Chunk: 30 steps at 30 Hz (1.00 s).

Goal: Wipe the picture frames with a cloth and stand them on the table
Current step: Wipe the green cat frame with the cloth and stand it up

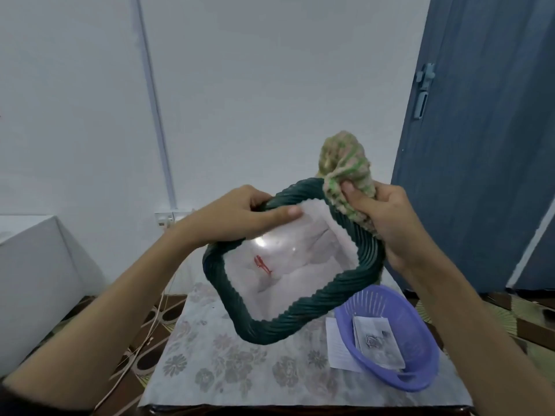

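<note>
At the far left a white box-like unit [36, 280] stands against the wall, with a thin cord [150, 328] trailing over the patterned floor beside it. The left hand [240, 216] grips the upper-left corner of a dark green picture frame [300, 318], thumb laid across the glass and the other fingers [255, 195] curled behind the ribbed border. The frame is held up in the air above the surface [228, 364], tilted, its glass showing a bright glare and a small red mark on a pale picture. The surface below wears a grey covering printed with flowers. At the frame's upper-right corner the right hand [387, 217] clutches a bunched green-and-pink cloth [348, 169], pressing it against the frame's edge; the thumb pins the cloth while the remaining fingers wrap behind it. Lower right, a purple slotted basket [420, 334] rests on the surface with another flat picture frame [377, 343] lying inside, and a white sheet of paper [338, 346] lies partly under the basket. A blue door [480, 145] fills the right.
</note>
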{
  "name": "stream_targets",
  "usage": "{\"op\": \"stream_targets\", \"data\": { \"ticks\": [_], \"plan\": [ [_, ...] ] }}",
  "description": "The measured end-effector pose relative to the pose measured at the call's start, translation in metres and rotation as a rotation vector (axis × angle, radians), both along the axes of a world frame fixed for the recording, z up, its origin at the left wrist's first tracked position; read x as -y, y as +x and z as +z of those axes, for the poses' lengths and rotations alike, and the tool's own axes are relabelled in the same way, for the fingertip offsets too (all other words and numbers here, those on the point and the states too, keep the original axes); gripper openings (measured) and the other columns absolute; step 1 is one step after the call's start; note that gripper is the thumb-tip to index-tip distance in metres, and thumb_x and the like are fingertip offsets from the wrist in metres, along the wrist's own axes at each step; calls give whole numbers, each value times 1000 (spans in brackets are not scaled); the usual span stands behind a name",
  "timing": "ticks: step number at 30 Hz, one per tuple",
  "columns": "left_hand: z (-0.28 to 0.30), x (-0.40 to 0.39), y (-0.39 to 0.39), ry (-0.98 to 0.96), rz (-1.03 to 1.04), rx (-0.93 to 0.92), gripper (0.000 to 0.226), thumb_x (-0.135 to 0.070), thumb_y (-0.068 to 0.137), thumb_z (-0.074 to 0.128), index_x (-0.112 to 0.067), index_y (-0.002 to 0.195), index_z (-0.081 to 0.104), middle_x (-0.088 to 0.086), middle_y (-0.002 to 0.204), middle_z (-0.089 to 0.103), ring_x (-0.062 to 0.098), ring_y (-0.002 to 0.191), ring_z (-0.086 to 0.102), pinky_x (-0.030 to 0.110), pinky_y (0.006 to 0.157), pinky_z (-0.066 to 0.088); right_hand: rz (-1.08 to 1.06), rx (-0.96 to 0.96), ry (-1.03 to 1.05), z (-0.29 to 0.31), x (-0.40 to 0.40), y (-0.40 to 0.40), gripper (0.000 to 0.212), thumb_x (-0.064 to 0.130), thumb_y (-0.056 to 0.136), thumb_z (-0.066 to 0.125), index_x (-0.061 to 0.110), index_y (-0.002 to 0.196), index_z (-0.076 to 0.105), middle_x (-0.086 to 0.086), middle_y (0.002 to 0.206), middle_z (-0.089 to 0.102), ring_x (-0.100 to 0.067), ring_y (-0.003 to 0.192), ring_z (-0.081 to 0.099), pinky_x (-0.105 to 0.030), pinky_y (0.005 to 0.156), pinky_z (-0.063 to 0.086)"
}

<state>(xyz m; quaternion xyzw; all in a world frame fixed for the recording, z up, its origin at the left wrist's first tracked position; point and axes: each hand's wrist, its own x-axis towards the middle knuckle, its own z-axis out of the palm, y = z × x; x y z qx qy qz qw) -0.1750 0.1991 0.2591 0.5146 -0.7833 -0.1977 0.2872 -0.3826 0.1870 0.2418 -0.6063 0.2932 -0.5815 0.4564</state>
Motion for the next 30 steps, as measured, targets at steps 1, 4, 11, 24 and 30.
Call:
{"op": "stream_targets", "data": {
  "ticks": [1,4,11,24,30],
  "plan": [
    [1,1,-1,10,-16,-57,58,-65,76,58,-8,65,58,5,57,52,15,49,48,21,50,37,2,51,45,3,2,-2,15,20,86,57,12,78,67,4,67,72,-10,62,67,-21,61,54],
    [-1,2,2,23,23,-293,60,-59,72,58,0,82,68,13,68,62,18,58,57,27,58,45,-96,269,165,9,10,-18,22,24,92,51,12,85,68,3,73,73,-12,65,69,-23,60,56],
    [-22,7,9,145,157,-660,68,-54,72,60,5,105,62,27,101,66,26,78,65,41,80,55,-145,-20,161,-21,-5,-43,20,26,89,50,13,88,65,8,73,72,-4,67,66,-19,62,51],
    [-40,0,-29,-37,208,-896,31,-41,88,55,-10,90,57,9,83,54,20,73,52,33,63,46,-232,190,259,-51,7,6,21,21,89,58,12,73,68,2,69,71,-18,74,65,-35,75,54],
    [-42,3,-28,-22,282,-998,26,-41,91,53,-17,87,62,4,80,63,16,69,59,31,62,54,90,356,378,-45,11,-27,38,31,91,47,16,73,77,0,84,74,-12,76,70,-24,62,57]
  ]
}}
